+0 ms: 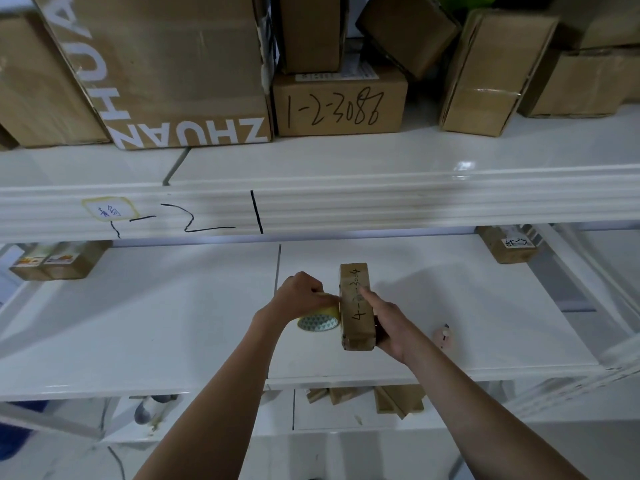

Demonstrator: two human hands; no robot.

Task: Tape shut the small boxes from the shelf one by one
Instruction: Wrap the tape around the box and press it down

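A small brown cardboard box (356, 308) with handwritten numbers stands on its narrow side on the white middle shelf (173, 306). My right hand (391, 323) holds it from the right, with the index finger stretched along its top face. My left hand (304, 296) grips a yellowish tape roll (320, 318) pressed against the box's left side. The roll's patterned core faces me.
Larger cardboard boxes crowd the upper shelf (346, 161), one marked 1-2-3088 (339, 105). Small boxes sit at the far left (59, 259) and far right (507, 244) of the middle shelf. A small pink object (445, 336) lies right of my hand. Flattened cardboard (398, 400) lies below.
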